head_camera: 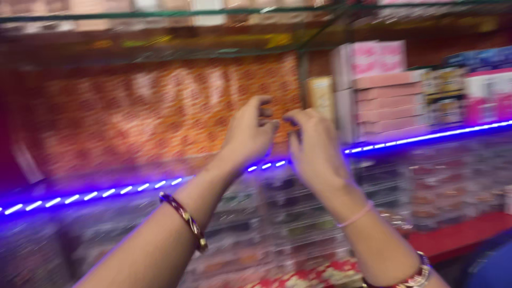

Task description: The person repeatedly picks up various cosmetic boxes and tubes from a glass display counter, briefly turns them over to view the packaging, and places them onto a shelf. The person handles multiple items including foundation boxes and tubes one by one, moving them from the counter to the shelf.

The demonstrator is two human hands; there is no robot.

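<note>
Left hand and right hand raised, fingertips pinched, contents blurred, pink boxes stacked on shelf

Left hand and right hand raised together, fingertips near-touching, before blurred shelf of pink boxes, perhaps pinching something small
</note>
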